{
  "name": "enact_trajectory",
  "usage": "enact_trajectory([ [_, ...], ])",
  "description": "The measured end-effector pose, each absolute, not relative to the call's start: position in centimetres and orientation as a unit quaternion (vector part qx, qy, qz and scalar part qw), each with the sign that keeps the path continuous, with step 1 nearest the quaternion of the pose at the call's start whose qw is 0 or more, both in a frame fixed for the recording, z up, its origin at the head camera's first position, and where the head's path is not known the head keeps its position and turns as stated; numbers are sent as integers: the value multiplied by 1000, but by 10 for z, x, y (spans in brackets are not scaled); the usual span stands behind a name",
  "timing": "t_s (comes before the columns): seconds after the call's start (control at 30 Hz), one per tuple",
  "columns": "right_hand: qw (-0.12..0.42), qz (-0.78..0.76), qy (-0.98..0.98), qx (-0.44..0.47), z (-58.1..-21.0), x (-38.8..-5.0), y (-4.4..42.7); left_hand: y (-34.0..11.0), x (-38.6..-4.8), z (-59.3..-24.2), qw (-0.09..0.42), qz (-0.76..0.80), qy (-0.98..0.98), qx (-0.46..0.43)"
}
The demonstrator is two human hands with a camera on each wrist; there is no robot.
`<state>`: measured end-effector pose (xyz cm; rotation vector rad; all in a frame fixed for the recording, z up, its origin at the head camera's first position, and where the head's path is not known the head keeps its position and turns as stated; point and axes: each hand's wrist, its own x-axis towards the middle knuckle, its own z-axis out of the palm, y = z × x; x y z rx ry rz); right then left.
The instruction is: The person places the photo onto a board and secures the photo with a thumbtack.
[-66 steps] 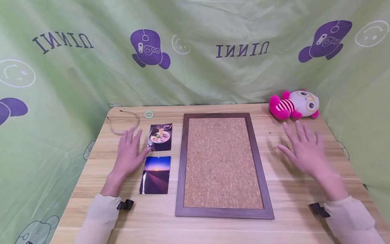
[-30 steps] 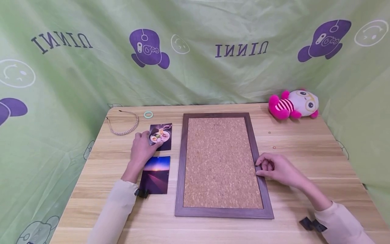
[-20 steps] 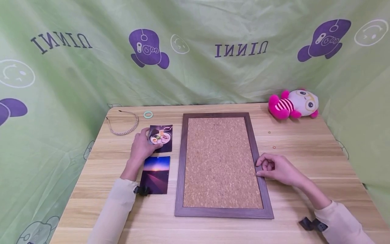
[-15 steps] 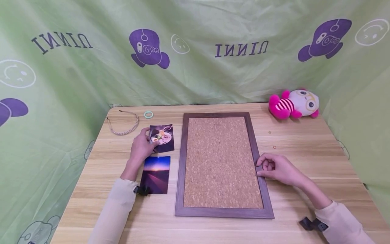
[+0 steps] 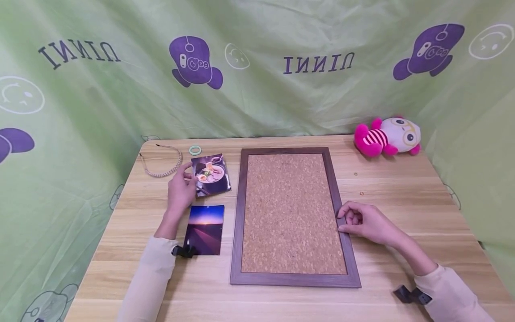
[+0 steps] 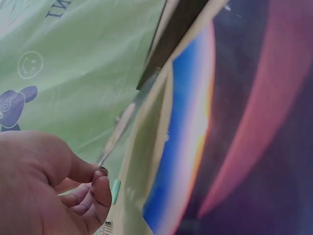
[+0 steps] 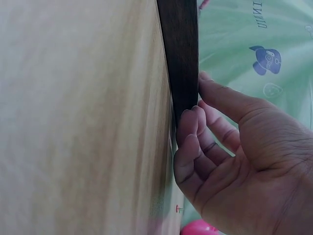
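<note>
My left hand (image 5: 181,190) pinches the left edge of a photo of a noodle bowl (image 5: 211,174), which tilts up from the table. The left wrist view shows that photo (image 6: 120,129) nearly edge-on between thumb and fingers. Just below it lies a glossy sunset photo (image 5: 204,230). A cork board (image 5: 293,214) with a dark wooden frame lies flat in the middle. My right hand (image 5: 370,223) holds the frame's right side; up close, the thumb lies against one face of the dark frame (image 7: 182,54) and the curled fingers are at its edge.
A beaded headband (image 5: 179,164) and a pale green ring (image 5: 195,150) lie at the back left. A pink and white plush toy (image 5: 388,137) lies at the back right. Two tiny rings, the nearer ring (image 5: 361,193) among them, lie right of the board.
My left hand went from spread to pinching the noodle photo, then raised and turned it slightly. My right hand moved left to the board's frame and has stayed there since.
</note>
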<state>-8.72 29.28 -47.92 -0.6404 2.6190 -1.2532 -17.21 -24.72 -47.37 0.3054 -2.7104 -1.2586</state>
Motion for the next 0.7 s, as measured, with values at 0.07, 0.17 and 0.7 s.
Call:
enact_trajectory([
  [0.07, 83, -418, 879, -216, -479, -87, 292, -246, -172, -469, 71, -446, -885, 117],
  [0.17, 83, -416, 879, -218, -478, -87, 292, -242, -171, -463, 65, -487, -862, 128],
  [0.7, 79, -414, 879, -224, -478, -85, 292, -178, -173, -447, 30, -538, -841, 52],
])
